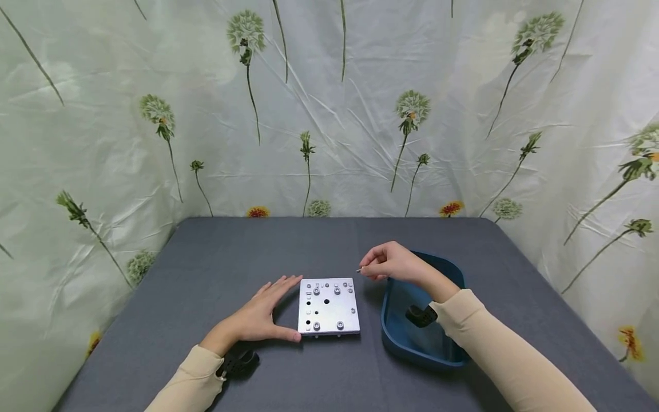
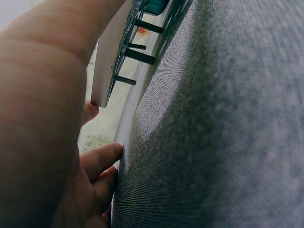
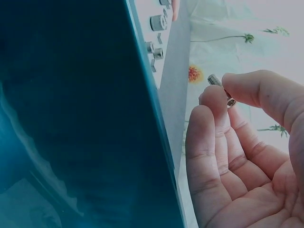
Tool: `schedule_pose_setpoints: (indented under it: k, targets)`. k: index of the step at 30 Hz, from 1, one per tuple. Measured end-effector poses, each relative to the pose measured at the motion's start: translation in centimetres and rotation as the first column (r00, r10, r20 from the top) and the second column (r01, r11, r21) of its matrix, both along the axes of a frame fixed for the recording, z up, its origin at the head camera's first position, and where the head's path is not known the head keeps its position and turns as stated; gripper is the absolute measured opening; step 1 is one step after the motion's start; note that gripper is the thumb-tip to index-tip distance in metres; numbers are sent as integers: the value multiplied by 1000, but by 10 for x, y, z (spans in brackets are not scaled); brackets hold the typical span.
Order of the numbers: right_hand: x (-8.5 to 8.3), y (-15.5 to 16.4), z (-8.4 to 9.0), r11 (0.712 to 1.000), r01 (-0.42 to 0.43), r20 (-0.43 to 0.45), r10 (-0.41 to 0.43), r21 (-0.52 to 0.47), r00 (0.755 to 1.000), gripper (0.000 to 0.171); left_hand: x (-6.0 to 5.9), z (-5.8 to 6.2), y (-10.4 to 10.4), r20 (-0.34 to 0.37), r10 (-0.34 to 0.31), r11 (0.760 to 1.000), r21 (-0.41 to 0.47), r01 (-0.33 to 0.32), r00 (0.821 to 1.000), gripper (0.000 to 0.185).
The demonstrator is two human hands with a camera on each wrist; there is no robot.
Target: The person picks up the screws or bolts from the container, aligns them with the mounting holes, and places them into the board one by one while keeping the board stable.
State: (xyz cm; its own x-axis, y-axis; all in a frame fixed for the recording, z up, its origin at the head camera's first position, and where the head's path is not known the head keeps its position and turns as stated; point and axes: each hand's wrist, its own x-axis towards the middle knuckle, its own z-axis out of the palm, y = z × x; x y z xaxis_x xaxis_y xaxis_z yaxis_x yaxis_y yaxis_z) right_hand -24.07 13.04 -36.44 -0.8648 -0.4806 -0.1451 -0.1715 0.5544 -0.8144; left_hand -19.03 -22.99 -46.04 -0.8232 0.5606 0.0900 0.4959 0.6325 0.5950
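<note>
A square silver metal plate [image 1: 329, 312] lies on the dark table, with holes and several socket-head screws set in its top. In the left wrist view, screw shanks [image 2: 138, 55] stick out beneath the plate's underside. My left hand [image 1: 262, 313] spans the plate's left side, fingers spread, thumb at the near corner and index fingertip at the far one. Right of the plate, my right hand [image 1: 387, 262] is raised by the far-left rim of a blue bin [image 1: 387, 337]. Its thumb and fingertips pinch a small threaded screw [image 3: 214, 80], whose socket head also shows.
Grey-blue cloth [image 1: 247, 246] covers the table. The bin stands close to the right of the plate, with my right forearm reaching over it. A white curtain [image 1: 329, 114] with printed dandelions hangs behind the table and along both sides.
</note>
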Motion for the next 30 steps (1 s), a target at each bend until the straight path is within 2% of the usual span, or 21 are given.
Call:
schedule_pose_setpoints:
  k: [15, 22, 30]
  targets:
    - [6, -12, -1, 1000, -5, 46, 5, -6, 999, 20, 0, 0, 1, -6, -8, 1000, 12, 8, 1000, 123]
    - [9, -24, -8, 998, -59, 79, 62, -31, 995, 19, 6, -2, -4, -4, 5, 1000, 4, -5, 1000, 125]
    - [8, -30, -6, 996, -84, 84, 86, -29, 993, 17, 2, 0, -1, -2, 7, 1000, 6, -6, 1000, 123]
